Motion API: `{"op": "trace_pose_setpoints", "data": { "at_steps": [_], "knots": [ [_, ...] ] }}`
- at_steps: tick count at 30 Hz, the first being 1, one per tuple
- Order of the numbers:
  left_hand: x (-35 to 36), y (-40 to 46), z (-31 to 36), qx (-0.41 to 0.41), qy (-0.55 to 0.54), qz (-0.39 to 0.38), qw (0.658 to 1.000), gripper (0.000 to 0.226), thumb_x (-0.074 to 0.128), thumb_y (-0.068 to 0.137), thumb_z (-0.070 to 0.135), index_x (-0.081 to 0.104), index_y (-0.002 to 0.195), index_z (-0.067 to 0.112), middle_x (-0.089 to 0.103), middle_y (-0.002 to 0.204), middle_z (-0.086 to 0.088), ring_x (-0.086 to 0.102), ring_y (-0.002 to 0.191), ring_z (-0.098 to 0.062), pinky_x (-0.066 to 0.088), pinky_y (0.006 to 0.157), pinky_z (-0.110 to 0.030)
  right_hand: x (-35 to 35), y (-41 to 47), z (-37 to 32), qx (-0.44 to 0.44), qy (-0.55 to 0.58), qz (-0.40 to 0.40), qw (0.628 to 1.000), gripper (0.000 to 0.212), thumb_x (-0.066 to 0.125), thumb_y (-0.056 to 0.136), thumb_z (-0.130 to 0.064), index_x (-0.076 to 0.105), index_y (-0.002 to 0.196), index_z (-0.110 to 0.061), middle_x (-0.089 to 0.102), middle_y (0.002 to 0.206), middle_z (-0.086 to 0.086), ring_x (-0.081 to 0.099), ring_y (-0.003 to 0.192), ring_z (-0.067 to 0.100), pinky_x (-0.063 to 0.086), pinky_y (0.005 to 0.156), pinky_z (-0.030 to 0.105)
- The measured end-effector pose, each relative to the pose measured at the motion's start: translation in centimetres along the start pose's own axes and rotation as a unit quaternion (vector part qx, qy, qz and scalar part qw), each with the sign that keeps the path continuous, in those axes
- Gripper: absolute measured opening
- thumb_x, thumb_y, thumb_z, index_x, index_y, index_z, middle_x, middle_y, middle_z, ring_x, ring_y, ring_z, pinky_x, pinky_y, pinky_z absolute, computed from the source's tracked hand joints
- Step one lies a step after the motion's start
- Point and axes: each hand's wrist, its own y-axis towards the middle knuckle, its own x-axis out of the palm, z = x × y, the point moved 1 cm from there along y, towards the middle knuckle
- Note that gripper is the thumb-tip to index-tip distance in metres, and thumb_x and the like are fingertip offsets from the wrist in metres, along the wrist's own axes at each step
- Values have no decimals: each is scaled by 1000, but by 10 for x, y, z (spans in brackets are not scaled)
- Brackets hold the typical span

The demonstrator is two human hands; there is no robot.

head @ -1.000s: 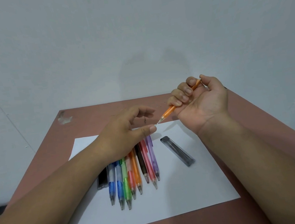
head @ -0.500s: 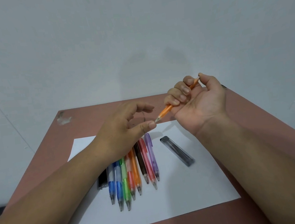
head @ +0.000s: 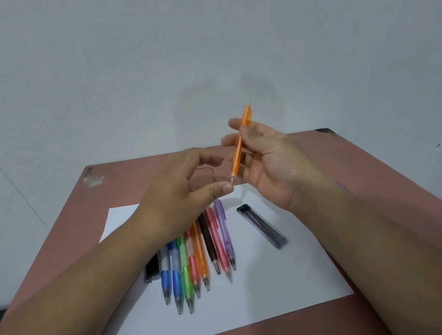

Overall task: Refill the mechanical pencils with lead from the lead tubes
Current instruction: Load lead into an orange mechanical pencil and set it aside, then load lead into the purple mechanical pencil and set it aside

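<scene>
On your brown table (head: 133,182) lies white paper (head: 255,287) with a row of colored mechanical pencils (head: 197,255) and a lead tube (head: 262,226). Your right hand (head: 271,161) grasps the orange mechanical pencil (head: 239,143) — tip down, touching your left hand (head: 179,197) thumb; left fingers curl loosely, holding nothing visible.

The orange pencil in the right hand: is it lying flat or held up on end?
Held up, tilted. The orange pencil points tip-down in the right hand, its tip at the left hand's thumb.

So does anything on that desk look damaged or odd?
Yes: the brown table has a chipped, pale patch at its far left corner, where the surface looks worn off. The pencils lie tidily.
</scene>
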Motion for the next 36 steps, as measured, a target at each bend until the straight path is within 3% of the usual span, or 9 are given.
{"op": "trace_pose_setpoints", "data": {
  "at_steps": [5,9,14,16,19,23,29,33,36],
  "knots": [
    [6,-5,25,13,47,-3,999,52,54,84,73,54,127,43,56,128,25,48,123,1,45,101,-29,0,-3,-22,-16,-124,38,991,17,63,101,-12,72,115,-9,58,77,4,58,63,16,54,55,26],
    [17,-11,54,37,58,-47,997,66,54,87,72,34,145,49,45,144,26,38,132,4,36,104,-24,-9,-19,-56,-67,-296,68,950,9,72,96,-19,76,103,-23,75,79,-1,69,68,16,62,68,32],
    [33,-9,82,46,115,-154,980,77,35,79,84,27,148,51,33,154,26,28,136,1,34,109,-28,-54,-54,-84,-97,-542,158,820,8,73,93,-28,77,94,-35,76,80,-13,72,74,6,58,65,25],
    [39,-8,91,73,139,-196,968,85,23,74,87,29,149,47,34,155,23,26,137,0,32,112,-29,-78,-66,-90,-63,-630,176,754,12,71,93,-29,79,100,-35,74,82,-14,68,75,4,53,68,24],
    [56,-4,100,82,153,-254,952,82,27,81,84,33,150,40,36,157,17,30,144,-9,32,118,-36,-111,-79,-91,10,-724,189,663,20,67,95,-28,79,111,-28,75,105,-6,65,93,12,49,78,27],
    [84,14,109,98,219,-283,929,77,24,84,77,47,139,29,49,146,6,44,131,-17,43,108,-44,-135,-87,-81,53,-732,205,648,25,69,94,-31,77,117,-25,74,114,0,65,101,18,46,83,25],
    [115,35,107,134,253,-290,913,61,37,96,67,50,137,24,50,143,3,44,127,-21,42,105,-43,-140,-89,-65,52,-733,209,646,26,63,97,-38,80,96,-19,74,88,1,67,82,18,58,79,38],
    [118,40,99,128,211,-293,924,61,39,97,64,47,145,27,47,149,8,39,133,-19,37,110,-39,-131,-92,-59,54,-744,170,644,36,54,102,-38,76,84,-15,66,73,6,62,72,25,42,58,34],
    [116,38,94,127,191,-292,928,58,37,97,66,48,142,30,51,144,12,41,130,-17,37,110,-39,-126,-95,-57,65,-751,154,639,45,50,103,-40,70,76,-10,63,68,9,60,69,28,39,56,35]
  ]
}}
